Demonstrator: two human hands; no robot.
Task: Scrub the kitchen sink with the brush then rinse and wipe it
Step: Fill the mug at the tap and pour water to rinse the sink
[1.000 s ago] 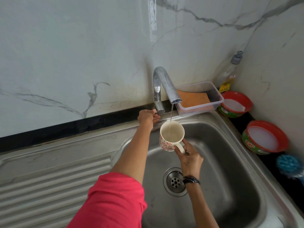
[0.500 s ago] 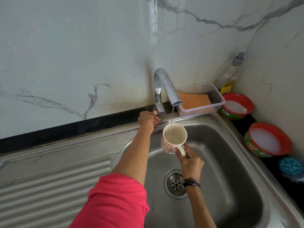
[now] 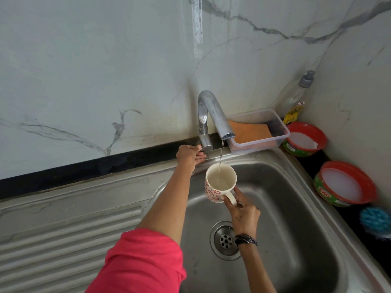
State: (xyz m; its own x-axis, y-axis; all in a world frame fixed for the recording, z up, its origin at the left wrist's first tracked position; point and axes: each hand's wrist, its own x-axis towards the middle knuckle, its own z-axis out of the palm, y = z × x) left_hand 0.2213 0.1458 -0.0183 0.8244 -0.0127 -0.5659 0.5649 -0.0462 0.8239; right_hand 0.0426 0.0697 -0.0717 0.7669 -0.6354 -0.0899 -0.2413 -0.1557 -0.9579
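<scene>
Steel sink is the ref pt for everything here. Tap stands at the sink's back rim, spout angled out over the basin w/ a thin stream of water falling from it. Right hand is over the basin, fingers pinching the handle of a white mug w/ red pattern, held upright right under the stream; mug is partly filled. Left hand is at the tap's base on the back rim, fingers curled round the tap lever, pink sleeve on that arm. Drain sits in the basin floor, below the right wrist, which has a dark band. Ribbed draining board is on the sink's left. At the back-right corner of the sink: clear plastic tub w/ an orange sponge in it, soap bottle behind. Along the sink's right side: two red-rimmed round tubs, then the blue brush, untouched, near the frame edge.
</scene>
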